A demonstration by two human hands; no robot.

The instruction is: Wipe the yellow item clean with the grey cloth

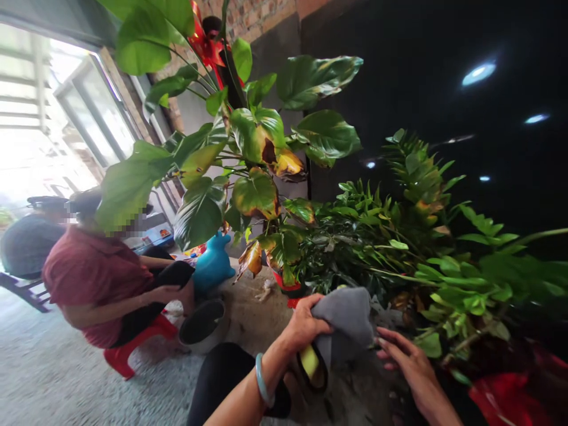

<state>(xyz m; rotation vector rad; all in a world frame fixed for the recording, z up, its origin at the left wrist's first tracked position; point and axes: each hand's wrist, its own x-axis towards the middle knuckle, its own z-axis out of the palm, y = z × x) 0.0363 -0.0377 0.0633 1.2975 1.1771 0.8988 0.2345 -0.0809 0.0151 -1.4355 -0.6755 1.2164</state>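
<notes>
My left hand (306, 322) grips a soft grey piece of fabric (348, 313) by its left edge, thumb on top and fingers closed round it. A pale bangle (262, 378) circles my left wrist. My right hand (406, 358) is just right of the fabric, its fingers stretched out and slightly bent near the cloth's edge; I make out nothing held in them. Below my left hand shows a yellow oval thing with a dark rim (313, 365), partly covered by the fabric; its kind is unclear.
A large leafy plant (257, 192) rises ahead, with more foliage (437, 272) at right. Leftward, a person in a red shirt (97, 278) sits on a red stool (133, 349) beside a bucket (204, 325) and a blue toy animal (215, 263). Another person (33, 236) sits behind.
</notes>
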